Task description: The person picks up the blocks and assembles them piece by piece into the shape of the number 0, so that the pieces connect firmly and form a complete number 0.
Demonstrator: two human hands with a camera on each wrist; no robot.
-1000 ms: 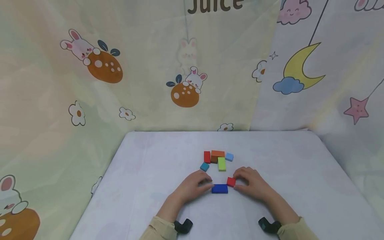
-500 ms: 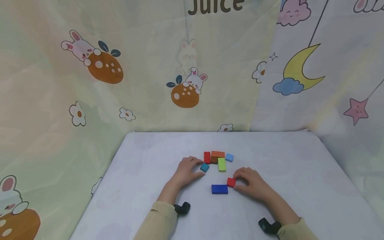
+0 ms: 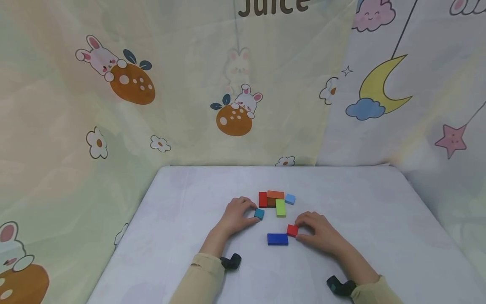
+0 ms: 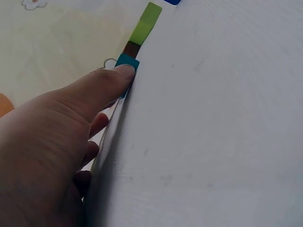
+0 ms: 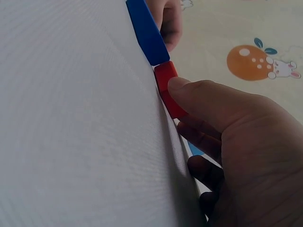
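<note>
My left hand (image 3: 236, 216) pinches a small teal block (image 3: 259, 214) between thumb and fingers, at the left of a group of blocks. In the left wrist view the thumb lies against the teal block (image 4: 127, 60). With thumb and fingertips my right hand (image 3: 320, 231) holds a small red block (image 3: 292, 230), whose left side meets the corner of a long blue block (image 3: 277, 239). The right wrist view shows the red block (image 5: 166, 80) under the thumb, close to the blue block (image 5: 147, 33). Fingers partly hide both held blocks.
Behind the hands lie an upright-standing red block (image 3: 263, 199), an orange block (image 3: 275, 194), a brown block (image 3: 271, 202), a green block (image 3: 280, 208) and a light blue block (image 3: 290, 199). All rest on a white-covered table (image 3: 190, 190) before a printed cloth backdrop (image 3: 182, 84).
My left hand has left the blue block, moved up and left, and taken hold of the teal block, which has turned slightly. The right hand stays on the red block.
</note>
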